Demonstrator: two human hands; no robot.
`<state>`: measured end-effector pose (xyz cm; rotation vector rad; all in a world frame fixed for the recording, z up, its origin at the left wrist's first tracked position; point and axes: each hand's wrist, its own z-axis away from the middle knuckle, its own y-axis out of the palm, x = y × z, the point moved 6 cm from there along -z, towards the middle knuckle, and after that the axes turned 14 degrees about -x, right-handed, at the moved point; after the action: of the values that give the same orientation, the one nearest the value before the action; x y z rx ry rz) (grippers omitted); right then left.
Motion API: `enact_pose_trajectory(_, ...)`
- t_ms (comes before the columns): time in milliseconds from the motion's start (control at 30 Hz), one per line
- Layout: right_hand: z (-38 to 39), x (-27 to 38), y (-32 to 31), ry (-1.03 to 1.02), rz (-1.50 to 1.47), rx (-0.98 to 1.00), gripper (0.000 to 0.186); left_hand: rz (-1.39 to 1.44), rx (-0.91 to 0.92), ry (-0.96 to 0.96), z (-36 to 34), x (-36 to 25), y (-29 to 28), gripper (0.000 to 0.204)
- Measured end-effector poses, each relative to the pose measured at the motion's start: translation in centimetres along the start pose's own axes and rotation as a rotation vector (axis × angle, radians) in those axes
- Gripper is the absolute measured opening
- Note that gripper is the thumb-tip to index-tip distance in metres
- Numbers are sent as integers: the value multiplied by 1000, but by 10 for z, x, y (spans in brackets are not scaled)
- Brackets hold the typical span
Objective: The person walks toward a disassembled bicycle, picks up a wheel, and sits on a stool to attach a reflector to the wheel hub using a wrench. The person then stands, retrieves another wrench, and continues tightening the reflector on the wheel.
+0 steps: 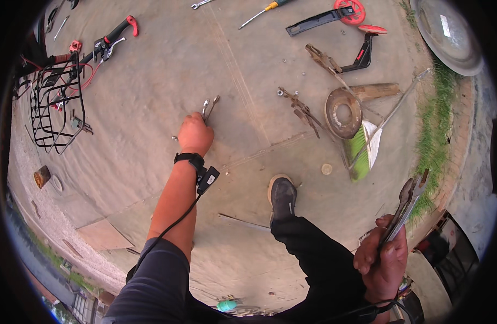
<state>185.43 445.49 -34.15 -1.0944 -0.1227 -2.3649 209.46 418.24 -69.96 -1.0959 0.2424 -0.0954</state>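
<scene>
My left hand is down at the concrete floor, back of the hand up and fingers curled. Two slim metal wrenches stick out beyond its knuckles, and a small metal end shows on its left side. Its fingertips are hidden, so how it grips them is partly covered. At the lower right my right hand is raised and closed around metal hand tools. A silver open-ended wrench points up from it, beside a darker, rusty tool whose kind is unclear.
A black wire rack and a handlebar lie left. Right are scooter parts, rusty tools, a rusty ring and a green-and-white cloth-like thing. A screwdriver lies at the top. My shoe stands mid-floor.
</scene>
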Motion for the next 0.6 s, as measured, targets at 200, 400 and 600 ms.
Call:
enact_pose_trajectory(200, 13, -12, 21, 66, 45, 67, 52, 98, 317, 82, 37, 10, 3, 31)
enact_pose_trajectory(400, 41, -38, 67, 182, 223, 215, 37, 409, 700, 41, 139, 46, -46, 34)
enact_pose_trajectory(600, 89, -104, 94, 209, 405, 209, 22, 389, 793, 5, 266, 99, -198, 34)
